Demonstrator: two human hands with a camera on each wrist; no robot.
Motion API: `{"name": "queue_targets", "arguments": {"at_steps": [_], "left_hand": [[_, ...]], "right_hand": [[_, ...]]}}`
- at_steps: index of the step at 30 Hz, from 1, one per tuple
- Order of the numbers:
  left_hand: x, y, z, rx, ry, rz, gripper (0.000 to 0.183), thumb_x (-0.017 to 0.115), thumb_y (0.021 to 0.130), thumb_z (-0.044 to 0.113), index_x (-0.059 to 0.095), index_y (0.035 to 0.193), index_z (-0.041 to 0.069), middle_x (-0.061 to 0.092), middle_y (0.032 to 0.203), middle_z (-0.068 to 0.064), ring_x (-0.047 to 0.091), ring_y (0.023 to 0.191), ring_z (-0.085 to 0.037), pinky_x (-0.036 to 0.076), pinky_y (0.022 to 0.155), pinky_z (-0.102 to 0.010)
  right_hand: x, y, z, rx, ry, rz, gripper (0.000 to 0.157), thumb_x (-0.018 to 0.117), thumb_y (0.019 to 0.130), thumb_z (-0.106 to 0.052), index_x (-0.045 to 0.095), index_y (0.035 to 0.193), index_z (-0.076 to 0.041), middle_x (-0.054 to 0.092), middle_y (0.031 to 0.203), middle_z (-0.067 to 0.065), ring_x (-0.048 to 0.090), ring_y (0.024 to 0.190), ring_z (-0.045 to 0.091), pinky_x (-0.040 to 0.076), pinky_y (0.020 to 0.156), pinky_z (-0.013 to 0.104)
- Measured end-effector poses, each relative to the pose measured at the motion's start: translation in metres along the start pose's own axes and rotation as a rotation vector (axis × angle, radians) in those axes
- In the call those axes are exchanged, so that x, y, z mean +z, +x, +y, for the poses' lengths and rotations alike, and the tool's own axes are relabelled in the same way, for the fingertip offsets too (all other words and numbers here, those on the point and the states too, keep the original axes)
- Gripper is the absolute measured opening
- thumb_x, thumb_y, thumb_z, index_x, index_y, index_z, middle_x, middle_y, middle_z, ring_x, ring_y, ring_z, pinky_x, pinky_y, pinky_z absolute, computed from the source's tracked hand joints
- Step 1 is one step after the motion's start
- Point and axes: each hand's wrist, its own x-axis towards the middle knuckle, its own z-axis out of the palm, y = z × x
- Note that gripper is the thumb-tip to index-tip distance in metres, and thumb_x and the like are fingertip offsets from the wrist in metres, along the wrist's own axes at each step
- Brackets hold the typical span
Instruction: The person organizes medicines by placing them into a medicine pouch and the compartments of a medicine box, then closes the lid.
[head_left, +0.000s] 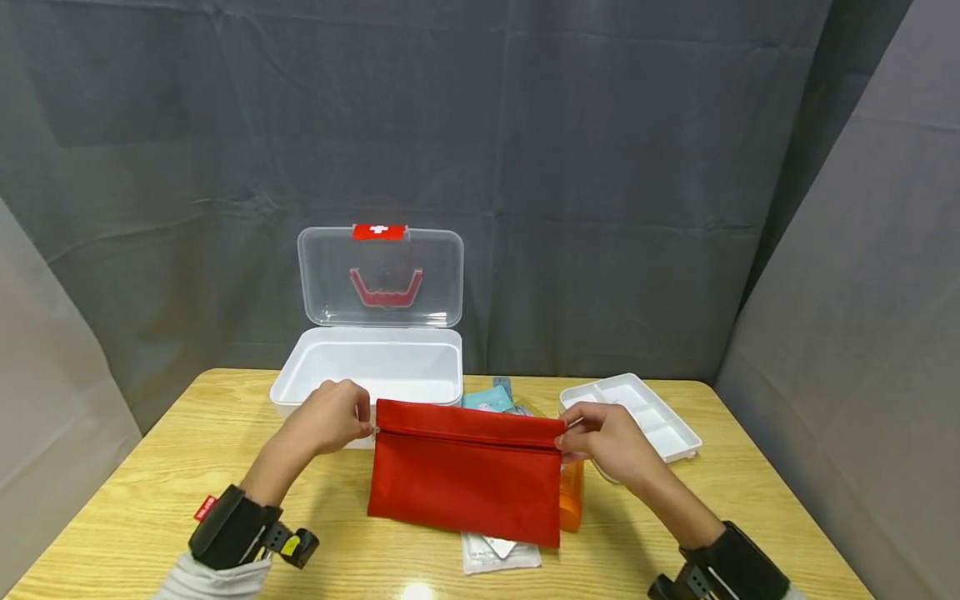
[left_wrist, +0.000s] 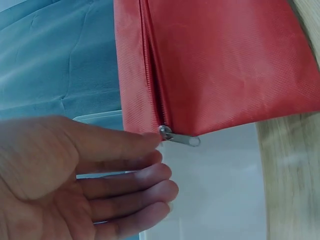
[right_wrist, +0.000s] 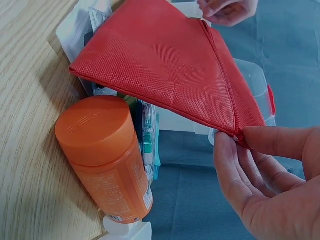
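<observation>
Red woven fabric hangs between your two hands in the head view: it's a flat zip pouch point(head_left: 465, 492), held up over the table point(head_left: 330, 517), in front of the white first-aid box point(head_left: 382, 367) with its clear lid point(head_left: 322, 292) raised. It looks light, soft and rather floppy, so expect the lower part to swing or fold while the zip edge stays fairly straight under tension. Nothing about it seems fragile or slippery; the two top corners, at the ends of the zipper point(head_left: 465, 439), look like the best hold. Your left hand point(head_left: 333, 417) pinches one corner and your right hand point(head_left: 603, 437) the other, so the pouch spans the gap between them and droops toward you. It partly covers an orange bottle point(head_left: 570, 500) and a clear packet point(head_left: 480, 562), with a compartment tray point(head_left: 667, 437) beyond your right hand.

From the left wrist, your thumb and forefinger grip the fabric just beside the metal zipper pull point(left_wrist: 185, 141), which hangs free. Whether the zipper teeth are meshed, you cannot tell.

From the right wrist, your thumb and fingers nip the zipper's other end, the remaining cloth stretching away toward your left hand. The bottle stands near the pouch's side edge, below your grip.
</observation>
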Motion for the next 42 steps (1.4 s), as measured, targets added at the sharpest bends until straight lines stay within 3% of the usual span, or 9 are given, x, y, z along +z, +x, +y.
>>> {"name": "queue_targets", "arguments": {"at_steps": [4, 7, 12, 16, 22, 28, 35, 39, 42], "left_hand": [[-0.002, 0.002, 0.009, -0.049, -0.012, 0.042, 0.011, 0.071, 0.087, 0.008, 0.069, 0.075, 0.008, 0.063, 0.067, -0.002, 0.053, 0.063, -0.020, 0.044, 0.056, -0.029], [-0.001, 0.004, 0.020, -0.044, -0.020, 0.123, 0.012, 0.069, 0.088, 0.008, 0.069, 0.077, 0.007, 0.064, 0.067, -0.003, 0.055, 0.061, -0.019, 0.045, 0.055, -0.029], [0.008, 0.010, 0.042, 0.022, -0.004, 0.255, 0.009, 0.070, 0.088, 0.009, 0.071, 0.080, 0.007, 0.067, 0.072, -0.005, 0.059, 0.065, -0.021, 0.052, 0.060, -0.035], [0.015, 0.012, 0.061, 0.083, 0.001, 0.304, 0.003, 0.071, 0.088, 0.008, 0.074, 0.087, 0.006, 0.072, 0.083, -0.009, 0.064, 0.075, -0.025, 0.057, 0.071, -0.042], [0.026, 0.014, 0.083, 0.143, -0.038, 0.287, 0.014, 0.075, 0.090, 0.014, 0.077, 0.101, 0.005, 0.075, 0.093, -0.010, 0.068, 0.084, -0.027, 0.058, 0.081, -0.044], [0.032, 0.015, 0.092, 0.205, -0.047, 0.240, 0.017, 0.078, 0.088, 0.015, 0.080, 0.103, 0.008, 0.075, 0.094, -0.010, 0.067, 0.088, -0.027, 0.056, 0.083, -0.043], [0.039, 0.017, 0.093, 0.293, 0.007, 0.264, 0.008, 0.081, 0.084, 0.013, 0.082, 0.091, 0.009, 0.073, 0.083, -0.005, 0.062, 0.078, -0.021, 0.053, 0.074, -0.036], [0.040, 0.017, 0.092, 0.304, 0.012, 0.280, 0.005, 0.084, 0.081, 0.013, 0.081, 0.084, 0.011, 0.069, 0.076, -0.003, 0.058, 0.073, -0.018, 0.051, 0.069, -0.034], [0.039, 0.016, 0.092, 0.301, -0.010, 0.251, 0.005, 0.084, 0.081, 0.013, 0.079, 0.082, 0.011, 0.068, 0.076, -0.001, 0.058, 0.072, -0.016, 0.051, 0.067, -0.032]], "right_hand": [[0.001, -0.001, -0.002, -0.009, -0.010, 0.006, 0.017, 0.069, 0.087, 0.002, 0.068, 0.103, 0.006, 0.074, 0.087, 0.015, 0.071, 0.074, 0.025, 0.063, 0.072, 0.038], [0.001, -0.001, -0.003, -0.008, -0.015, 0.011, 0.016, 0.069, 0.086, 0.002, 0.069, 0.102, 0.006, 0.074, 0.085, 0.014, 0.070, 0.074, 0.024, 0.063, 0.072, 0.038], [0.002, -0.001, -0.006, 0.009, -0.011, 0.017, 0.016, 0.069, 0.087, 0.002, 0.069, 0.102, 0.006, 0.073, 0.084, 0.012, 0.070, 0.074, 0.023, 0.063, 0.073, 0.037], [0.002, -0.002, -0.008, 0.003, -0.018, 0.019, 0.016, 0.069, 0.087, 0.002, 0.069, 0.102, 0.005, 0.073, 0.084, 0.012, 0.069, 0.074, 0.023, 0.063, 0.073, 0.036], [0.004, -0.004, -0.011, 0.000, -0.016, 0.015, 0.017, 0.070, 0.087, 0.000, 0.069, 0.103, 0.005, 0.073, 0.085, 0.012, 0.069, 0.075, 0.023, 0.063, 0.073, 0.037], [0.004, -0.004, -0.013, -0.004, -0.008, 0.012, 0.017, 0.070, 0.087, 0.001, 0.068, 0.103, 0.006, 0.073, 0.085, 0.012, 0.070, 0.075, 0.024, 0.063, 0.073, 0.038], [0.004, -0.005, -0.014, -0.008, -0.009, 0.011, 0.018, 0.071, 0.087, 0.000, 0.068, 0.104, 0.006, 0.073, 0.085, 0.012, 0.069, 0.075, 0.023, 0.063, 0.073, 0.037], [0.005, -0.006, -0.014, -0.011, -0.006, 0.009, 0.018, 0.071, 0.088, -0.001, 0.069, 0.105, 0.006, 0.073, 0.086, 0.012, 0.070, 0.075, 0.023, 0.063, 0.072, 0.035], [0.006, -0.006, -0.015, -0.021, -0.008, 0.011, 0.018, 0.071, 0.087, -0.001, 0.069, 0.104, 0.006, 0.073, 0.085, 0.012, 0.070, 0.074, 0.022, 0.063, 0.071, 0.033]]}}
